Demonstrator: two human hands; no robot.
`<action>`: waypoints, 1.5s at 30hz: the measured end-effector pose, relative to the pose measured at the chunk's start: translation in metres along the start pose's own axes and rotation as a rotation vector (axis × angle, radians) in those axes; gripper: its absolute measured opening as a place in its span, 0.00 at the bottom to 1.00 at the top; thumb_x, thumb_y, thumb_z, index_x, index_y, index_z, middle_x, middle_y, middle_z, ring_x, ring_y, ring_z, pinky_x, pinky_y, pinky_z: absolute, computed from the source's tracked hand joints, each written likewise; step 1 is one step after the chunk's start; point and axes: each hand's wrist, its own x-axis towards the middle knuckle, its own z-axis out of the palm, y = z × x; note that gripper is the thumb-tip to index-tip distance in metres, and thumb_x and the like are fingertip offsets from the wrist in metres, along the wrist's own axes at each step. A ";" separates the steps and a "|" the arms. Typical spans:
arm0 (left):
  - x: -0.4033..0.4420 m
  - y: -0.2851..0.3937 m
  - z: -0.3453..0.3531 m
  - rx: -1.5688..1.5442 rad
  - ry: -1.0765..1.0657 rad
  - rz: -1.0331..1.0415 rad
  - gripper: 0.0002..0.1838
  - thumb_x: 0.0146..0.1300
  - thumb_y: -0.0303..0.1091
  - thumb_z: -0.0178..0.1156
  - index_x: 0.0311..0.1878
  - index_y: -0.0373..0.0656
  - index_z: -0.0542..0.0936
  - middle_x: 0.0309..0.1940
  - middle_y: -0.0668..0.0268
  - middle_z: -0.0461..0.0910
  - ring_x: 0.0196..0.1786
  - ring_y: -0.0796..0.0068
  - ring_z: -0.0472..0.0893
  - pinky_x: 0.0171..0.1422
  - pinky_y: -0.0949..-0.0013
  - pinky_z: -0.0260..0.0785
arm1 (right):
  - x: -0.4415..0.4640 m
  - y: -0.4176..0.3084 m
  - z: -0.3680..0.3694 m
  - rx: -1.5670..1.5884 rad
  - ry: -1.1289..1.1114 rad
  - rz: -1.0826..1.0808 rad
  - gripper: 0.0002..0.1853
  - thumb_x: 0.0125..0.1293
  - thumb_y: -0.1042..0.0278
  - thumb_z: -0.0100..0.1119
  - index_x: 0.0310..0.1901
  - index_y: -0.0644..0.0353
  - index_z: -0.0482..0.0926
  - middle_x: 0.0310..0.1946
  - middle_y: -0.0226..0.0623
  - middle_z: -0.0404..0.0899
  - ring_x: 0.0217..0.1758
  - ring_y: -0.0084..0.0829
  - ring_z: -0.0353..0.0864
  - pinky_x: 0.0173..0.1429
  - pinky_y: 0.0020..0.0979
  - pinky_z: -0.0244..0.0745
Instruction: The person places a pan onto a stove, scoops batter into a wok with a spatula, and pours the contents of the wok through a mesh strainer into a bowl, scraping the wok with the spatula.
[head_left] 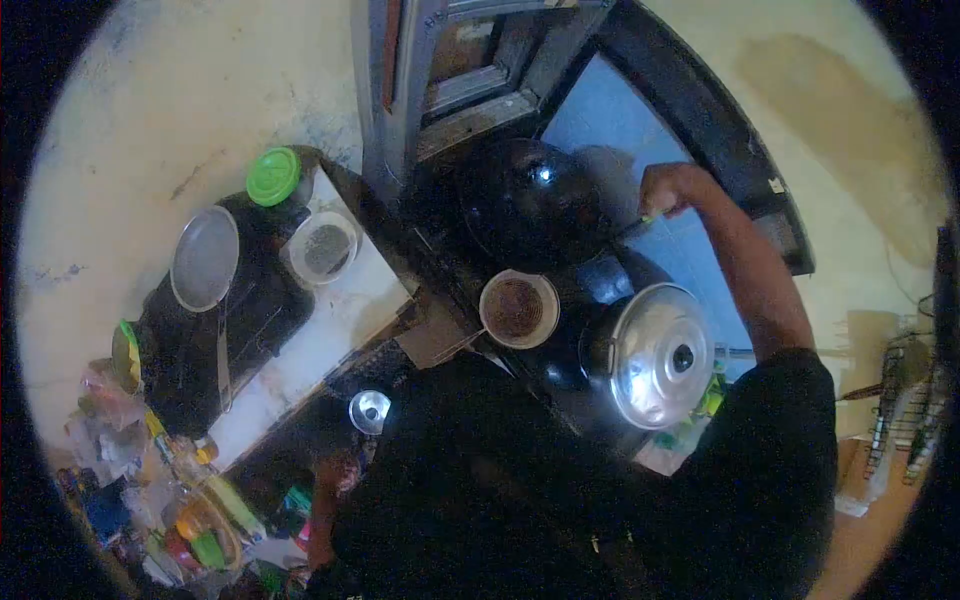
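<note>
My right hand [670,190] is closed on a dark handle [632,229] with a yellow-green patch near the fingers. The handle runs to the rim of a large black round pan [530,205] with a bright glint; whether it is part of the pan or a separate utensil is unclear. Below the pan sits a light bowl or strainer [518,310] with brown contents and a thin handle. A big pot with a shiny metal lid [662,357] stands nearer my right arm. Low at the left, my left hand [335,475] is dim and blurred, its fingers indistinct, below a small metal lid [370,412].
A round mesh strainer [205,258], a green-lidded jar [273,177] and a white container [324,247] are by the pale counter [290,365] on the left. Cluttered packets [190,500] fill the lower left. A window frame [480,85] rises behind; a wire rack [900,390] hangs right.
</note>
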 end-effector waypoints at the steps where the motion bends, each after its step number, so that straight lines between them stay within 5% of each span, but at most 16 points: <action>1: 0.001 0.000 0.000 -0.068 0.006 -0.014 0.22 0.62 0.43 0.54 0.59 0.52 0.69 0.42 0.68 0.69 0.39 0.65 0.70 0.40 0.56 0.63 | -0.012 -0.014 0.012 0.052 0.050 -0.037 0.11 0.51 0.63 0.63 0.30 0.62 0.82 0.23 0.36 0.80 0.20 0.28 0.77 0.22 0.33 0.74; 4: 0.003 0.003 0.006 -0.274 -0.091 -0.062 0.25 0.62 0.44 0.52 0.63 0.53 0.66 0.52 0.66 0.66 0.48 0.61 0.70 0.50 0.53 0.62 | 0.021 -0.033 0.030 -0.059 -0.043 0.018 0.13 0.54 0.59 0.59 0.28 0.62 0.81 0.19 0.37 0.78 0.17 0.30 0.76 0.22 0.33 0.74; 9: -0.006 0.008 0.023 -0.579 -0.520 -0.242 0.30 0.63 0.45 0.50 0.69 0.55 0.62 0.69 0.63 0.61 0.64 0.55 0.68 0.65 0.48 0.61 | 0.046 -0.013 0.038 -0.176 0.096 -0.382 0.15 0.56 0.57 0.55 0.24 0.61 0.79 0.14 0.38 0.75 0.13 0.32 0.73 0.21 0.34 0.72; 12: -0.011 0.007 -0.001 -0.256 -0.127 -0.048 0.29 0.62 0.47 0.51 0.68 0.54 0.63 0.66 0.63 0.63 0.61 0.56 0.69 0.62 0.49 0.62 | 0.045 0.005 0.023 -0.217 -0.001 -0.095 0.12 0.54 0.59 0.56 0.29 0.59 0.81 0.17 0.36 0.75 0.16 0.30 0.75 0.20 0.33 0.71; 16: -0.016 0.000 -0.017 0.337 0.296 0.105 0.29 0.61 0.48 0.52 0.65 0.53 0.65 0.62 0.62 0.65 0.57 0.56 0.70 0.58 0.51 0.64 | 0.054 0.031 0.029 -0.142 -0.007 -0.003 0.14 0.54 0.60 0.56 0.39 0.55 0.83 0.20 0.35 0.76 0.18 0.29 0.75 0.22 0.33 0.73; 21: -0.020 -0.012 -0.001 0.660 0.549 0.140 0.28 0.60 0.50 0.53 0.63 0.52 0.67 0.57 0.61 0.68 0.52 0.56 0.72 0.53 0.52 0.66 | 0.113 0.061 0.097 0.214 -0.007 -0.050 0.16 0.57 0.57 0.58 0.46 0.49 0.83 0.24 0.33 0.79 0.20 0.26 0.74 0.23 0.31 0.74; 28: -0.034 -0.019 0.014 0.830 0.674 0.125 0.27 0.59 0.53 0.54 0.58 0.50 0.71 0.49 0.60 0.73 0.45 0.57 0.75 0.47 0.55 0.68 | 0.123 0.032 0.126 0.641 0.052 -0.089 0.13 0.62 0.59 0.58 0.48 0.49 0.81 0.24 0.29 0.76 0.22 0.20 0.72 0.21 0.25 0.68; 34: -0.040 -0.011 0.026 1.018 0.733 0.152 0.28 0.57 0.56 0.55 0.55 0.48 0.74 0.43 0.59 0.77 0.38 0.57 0.77 0.41 0.57 0.70 | 0.144 0.027 0.142 0.712 0.156 -0.170 0.15 0.61 0.64 0.59 0.50 0.52 0.80 0.28 0.30 0.77 0.24 0.20 0.73 0.25 0.24 0.70; 39: -0.042 0.000 0.049 1.521 0.680 0.291 0.28 0.56 0.58 0.56 0.52 0.47 0.76 0.38 0.58 0.80 0.33 0.57 0.79 0.36 0.59 0.72 | 0.142 0.045 0.140 0.899 0.204 -0.333 0.16 0.62 0.74 0.56 0.52 0.57 0.79 0.34 0.32 0.79 0.33 0.21 0.76 0.34 0.24 0.73; 42: -0.043 0.006 0.073 1.928 0.599 0.570 0.29 0.55 0.59 0.57 0.50 0.46 0.77 0.35 0.57 0.82 0.30 0.58 0.80 0.33 0.60 0.73 | 0.095 0.039 0.114 0.820 0.238 -0.282 0.16 0.62 0.74 0.57 0.52 0.57 0.79 0.35 0.31 0.80 0.35 0.22 0.76 0.36 0.25 0.74; 45: -0.028 0.031 0.055 1.705 0.613 0.307 0.26 0.58 0.58 0.56 0.48 0.44 0.78 0.32 0.59 0.82 0.29 0.61 0.79 0.31 0.62 0.73 | 0.036 0.039 0.100 0.669 0.321 -0.299 0.15 0.62 0.74 0.58 0.51 0.55 0.80 0.34 0.31 0.80 0.34 0.21 0.76 0.37 0.25 0.74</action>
